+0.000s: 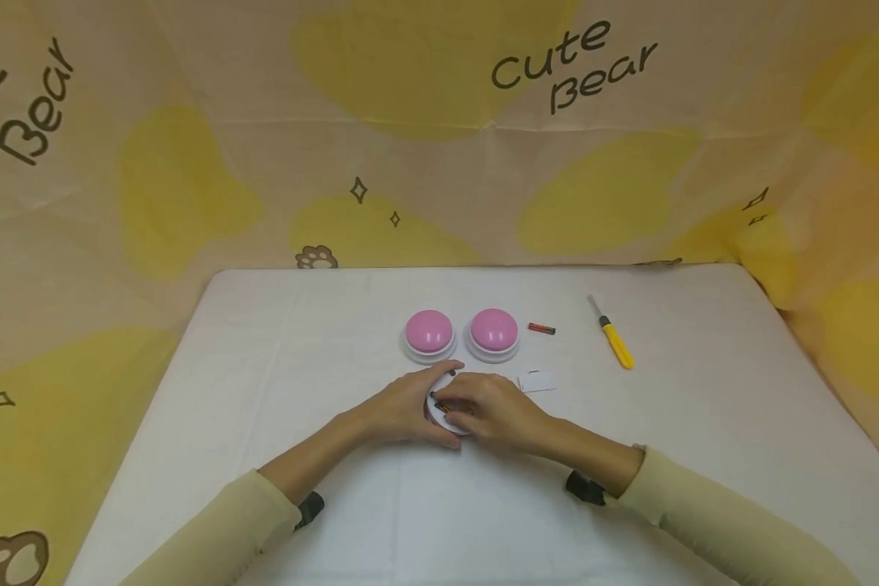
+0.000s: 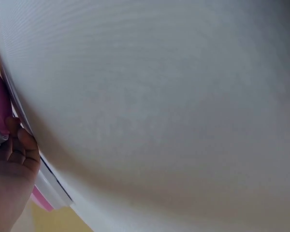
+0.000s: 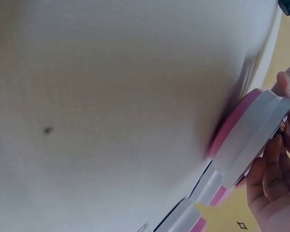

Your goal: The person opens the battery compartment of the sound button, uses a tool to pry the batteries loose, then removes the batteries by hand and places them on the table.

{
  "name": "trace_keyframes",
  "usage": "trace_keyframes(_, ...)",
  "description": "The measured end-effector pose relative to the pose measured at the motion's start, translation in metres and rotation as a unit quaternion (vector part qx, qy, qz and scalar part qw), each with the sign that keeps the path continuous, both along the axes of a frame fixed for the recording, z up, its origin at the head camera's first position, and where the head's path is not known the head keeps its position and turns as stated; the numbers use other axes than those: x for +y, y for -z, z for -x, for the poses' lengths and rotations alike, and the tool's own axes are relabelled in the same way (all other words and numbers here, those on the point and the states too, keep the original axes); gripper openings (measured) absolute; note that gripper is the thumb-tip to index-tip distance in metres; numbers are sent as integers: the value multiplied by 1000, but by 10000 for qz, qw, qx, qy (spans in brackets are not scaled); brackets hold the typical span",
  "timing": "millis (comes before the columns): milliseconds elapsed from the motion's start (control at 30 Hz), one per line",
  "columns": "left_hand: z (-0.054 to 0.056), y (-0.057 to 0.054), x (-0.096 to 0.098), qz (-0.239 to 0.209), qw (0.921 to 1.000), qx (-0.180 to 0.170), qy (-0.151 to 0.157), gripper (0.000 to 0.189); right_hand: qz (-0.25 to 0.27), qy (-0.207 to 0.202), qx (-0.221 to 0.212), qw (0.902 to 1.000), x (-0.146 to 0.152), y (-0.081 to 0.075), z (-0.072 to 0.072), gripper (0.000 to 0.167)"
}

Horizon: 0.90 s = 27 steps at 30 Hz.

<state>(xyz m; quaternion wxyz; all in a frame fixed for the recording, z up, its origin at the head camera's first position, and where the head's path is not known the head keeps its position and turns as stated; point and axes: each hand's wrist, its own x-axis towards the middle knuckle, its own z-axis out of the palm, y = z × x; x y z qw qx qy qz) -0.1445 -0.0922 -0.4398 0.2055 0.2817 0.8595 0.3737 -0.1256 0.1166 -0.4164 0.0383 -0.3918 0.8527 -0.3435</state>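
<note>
- Two hands at the held unit (image 3: 249,137): round white base up, pink dome down, between the person and the other two units. Can't tell if the dome rests on the table (image 1: 300,342) or sits just over it.
- Left hand (image 1: 406,404) on the held unit's left side: thumb and index finger spread apart, clasped round the rim, thumb on the near edge, index on the far edge.
- Right hand (image 1: 496,407) over the held unit's right side: fingers curled, thumb and fingertips closed in on a small battery (image 1: 443,407) at the base. Battery is partly covered by fingers; can't tell how deep it sits.
- Left pink-domed unit (image 1: 429,332): just beyond the held unit, slightly left, dome up.
- Right pink-domed unit (image 1: 494,330): beyond the held unit, slightly right, dome up, beside its twin.
- Loose red-and-black battery (image 1: 542,329): beyond and right of the held unit, lying flat.
- Small white flat piece (image 1: 538,381): right of the held unit, near the right hand.
- Screwdriver (image 1: 615,342), yellow handle: well right of the held unit, shaft pointing away from the person.
- Patterned cloth (image 1: 410,122) with "Cute Bear" lettering: behind everything, well past the held unit.
</note>
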Motion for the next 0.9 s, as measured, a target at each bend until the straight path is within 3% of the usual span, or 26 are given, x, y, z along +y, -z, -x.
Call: trace_keyframes(900,1,2,-1,-115,9998,104,105,105,208,11,-307,9993,-1,1,0,25)
